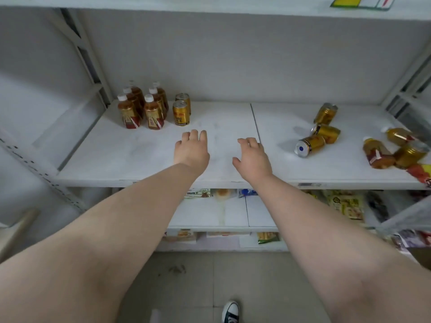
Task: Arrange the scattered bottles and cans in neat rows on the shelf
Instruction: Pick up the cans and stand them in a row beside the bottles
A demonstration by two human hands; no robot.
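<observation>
On the white shelf (144, 155), several brown tea bottles (152, 115) with white caps stand upright in two rows at the back left. Two gold cans (181, 113) stand in a row beside them. To the right, three gold cans (311, 143) lie tipped over, with two fallen bottles (376, 153) and another can (409, 155) near the right edge. My left hand (192, 149) hovers over the middle of the shelf, fingers apart, holding nothing. My right hand (253, 158) is beside it, also empty with fingers apart.
A red and yellow packet (421, 173) lies at the shelf's right front corner. Lower shelves hold snack packets (347, 205). A metal upright (84, 54) frames the left side, and another shelf board (210, 8) runs overhead. My shoe (231, 312) is on the tiled floor.
</observation>
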